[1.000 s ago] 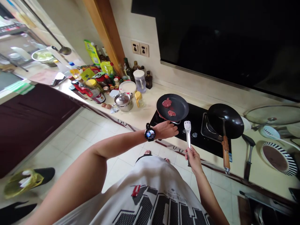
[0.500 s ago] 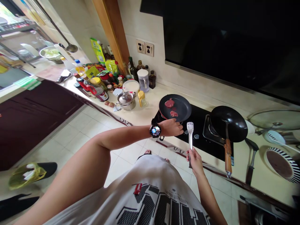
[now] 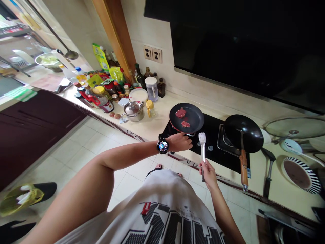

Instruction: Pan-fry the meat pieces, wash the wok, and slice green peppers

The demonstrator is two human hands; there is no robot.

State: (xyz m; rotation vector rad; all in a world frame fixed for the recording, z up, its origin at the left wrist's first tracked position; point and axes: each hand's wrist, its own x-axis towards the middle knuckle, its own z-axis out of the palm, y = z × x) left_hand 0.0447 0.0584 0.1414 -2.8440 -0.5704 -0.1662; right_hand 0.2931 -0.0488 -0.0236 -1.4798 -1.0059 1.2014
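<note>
Two red pieces: the larger meat piece (image 3: 180, 113) and the smaller meat piece (image 3: 185, 124) lie flat and apart in the flat pan (image 3: 195, 118), just right of the frame's centre.
Meat surface: red all over the upper faces, with no browning to be seen; I judge it raw or barely heated.
Flat pan: at the left end of the black hob (image 3: 212, 128); whether a flame burns beneath is hidden.
Left hand (image 3: 179, 142): fingers curled down near the pan's front edge, middle of the frame; its underside is hidden, so I cannot tell whether it grasps anything.
Watch (image 3: 163, 145): on the left wrist, screen lit.
Right hand (image 3: 209, 172): closed around the lower part of the tongs (image 3: 203, 150), right of centre and lower down.
Tongs: slotted head upward, near the pan but apart from it and from the meat.
Wok (image 3: 232, 127): on the hob's right side, wooden handle pointing toward the lower right; neither hand touches it.
Spatula (image 3: 270, 159): on the counter (image 3: 281, 195), right of the wok.
</note>
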